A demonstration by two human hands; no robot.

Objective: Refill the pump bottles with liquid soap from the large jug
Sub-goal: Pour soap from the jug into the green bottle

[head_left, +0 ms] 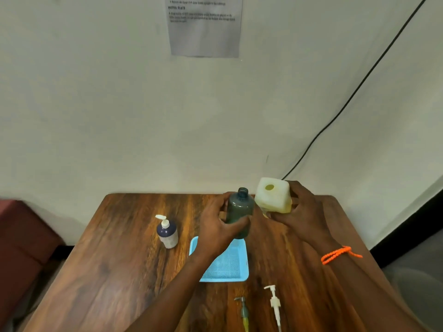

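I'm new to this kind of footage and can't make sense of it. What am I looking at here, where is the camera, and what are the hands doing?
There is no machine here: a person works with bare hands, and the single picture comes from a camera worn on their head, looking forward and down at a wooden table against a wall.

The left hand grips a dark bottle whose neck is open, with no pump on it. The right hand holds a pale jug beside it; the jug's opening is uncapped and yellowish liquid shows inside. Nothing is pouring.

On the table lie a blue tray, under the left arm, and two loose pumps near the front edge: a dark one and a white one. To the left stands another bottle with its pump on. An orange band circles the right wrist.
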